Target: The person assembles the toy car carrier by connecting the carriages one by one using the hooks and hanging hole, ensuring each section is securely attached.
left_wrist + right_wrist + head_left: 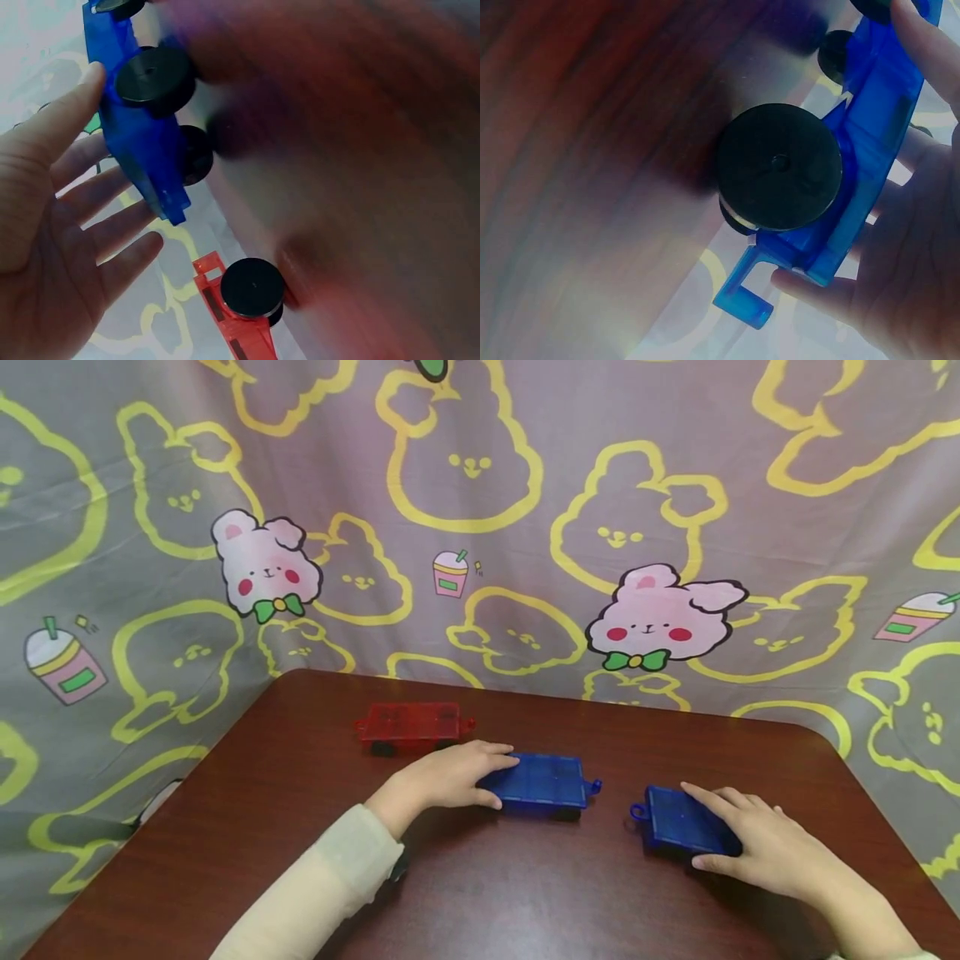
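Backdrop: grey-pink fabric curtain printed with yellow-outlined animals, white rabbit heads and pink drink cups, behind the table.
Table: dark reddish-brown top with a wood grain, rounded at the back corners.
Sleeve: pale cream cloth on the left forearm.
Left hand: the hand grips the left end of a flat, rectangular, translucent blue plastic wagon, thumb on the near side, fingers slightly parted on the far side.
Right hand: the hand grips the right end of a second flat, translucent blue plastic wagon, thumb near, fingers across the far side.
Blue pair: at mid-table, near each other but apart, the second one slanting.
Red wagon: flat, rectangular, translucent red plastic, standing at the back left, beyond the left hand.
Wheels: round black discs under the wagons.
Couplings: blue hook facing a blue ring, not touching.
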A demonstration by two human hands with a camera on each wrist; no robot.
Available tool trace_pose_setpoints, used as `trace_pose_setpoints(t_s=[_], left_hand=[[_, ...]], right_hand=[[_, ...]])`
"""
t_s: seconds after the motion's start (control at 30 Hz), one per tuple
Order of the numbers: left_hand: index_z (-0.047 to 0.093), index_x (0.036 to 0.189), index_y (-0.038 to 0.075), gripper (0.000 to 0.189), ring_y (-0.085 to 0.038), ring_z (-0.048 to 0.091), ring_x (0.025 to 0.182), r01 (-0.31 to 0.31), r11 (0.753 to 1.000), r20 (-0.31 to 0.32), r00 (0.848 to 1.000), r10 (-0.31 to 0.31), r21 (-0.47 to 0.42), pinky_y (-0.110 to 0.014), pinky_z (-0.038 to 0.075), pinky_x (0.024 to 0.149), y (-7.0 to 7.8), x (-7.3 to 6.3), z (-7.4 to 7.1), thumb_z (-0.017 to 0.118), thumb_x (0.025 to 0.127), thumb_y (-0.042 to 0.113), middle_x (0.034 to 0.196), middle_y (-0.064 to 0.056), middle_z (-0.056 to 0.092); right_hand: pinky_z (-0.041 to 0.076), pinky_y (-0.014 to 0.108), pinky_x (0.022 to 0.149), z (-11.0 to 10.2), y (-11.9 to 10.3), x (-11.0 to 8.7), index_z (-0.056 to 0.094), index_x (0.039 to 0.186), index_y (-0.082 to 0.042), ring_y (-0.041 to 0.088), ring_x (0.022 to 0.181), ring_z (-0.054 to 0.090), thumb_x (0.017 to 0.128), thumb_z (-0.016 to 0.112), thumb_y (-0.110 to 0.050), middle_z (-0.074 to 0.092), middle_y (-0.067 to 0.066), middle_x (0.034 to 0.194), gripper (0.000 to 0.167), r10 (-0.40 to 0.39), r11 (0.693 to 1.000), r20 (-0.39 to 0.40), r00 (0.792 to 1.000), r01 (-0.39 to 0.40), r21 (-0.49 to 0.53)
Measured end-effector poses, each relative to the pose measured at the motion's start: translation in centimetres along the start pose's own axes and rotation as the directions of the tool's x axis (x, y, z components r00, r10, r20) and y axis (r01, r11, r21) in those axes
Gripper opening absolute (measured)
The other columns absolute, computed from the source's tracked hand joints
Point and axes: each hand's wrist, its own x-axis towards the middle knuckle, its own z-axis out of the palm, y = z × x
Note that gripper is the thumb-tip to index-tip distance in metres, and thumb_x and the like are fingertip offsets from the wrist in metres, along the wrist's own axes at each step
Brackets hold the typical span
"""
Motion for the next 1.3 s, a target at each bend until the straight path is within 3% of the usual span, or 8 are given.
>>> trace_pose_setpoints(t_s=[0.4,0.9,1.3], left_hand=[[0.054,0.144,0.014,0.065,-0.027,0.043,0.142,0.000,0.998,-0.018,1.000,-0.001,-0.070,-0.042,0.037,0.118,-0.3,0.3,0.0,0.077,0.086,0.033,0.154,-0.007,0.046],[0.055,0.143,0.014,0.064,-0.028,0.042,0.143,0.028,0.994,-0.026,0.999,-0.031,-0.105,-0.043,0.036,0.118,0.0,0.1,0.1,0.078,0.086,0.030,0.154,-0.008,0.046],[0.055,0.143,0.013,0.063,-0.028,0.042,0.143,0.029,0.994,-0.022,0.999,-0.032,-0.104,-0.043,0.036,0.118,0.1,0.2,-0.1,0.078,0.086,0.030,0.154,-0.008,0.046]], right_hand=[[0.049,0.066,0.076,-0.7,-0.5,0.7,0.050,0.144,-0.020,0.036,0.107,0.060,0.065,0.083,-0.062,0.061,0.013,0.123,0.095,0.007,0.998,0.061,0.998,-0.010,0.059],[0.049,0.067,0.082,-2.2,-2.5,2.6,0.051,0.143,-0.019,0.034,0.108,0.059,0.068,0.084,-0.055,0.062,0.012,0.123,0.089,-0.013,0.996,0.022,1.000,0.011,0.086],[0.048,0.069,0.083,-1.7,-2.6,4.3,0.050,0.144,-0.017,0.037,0.111,0.057,0.070,0.083,-0.056,0.060,0.015,0.126,0.090,-0.013,0.992,0.036,0.999,0.009,0.124]])
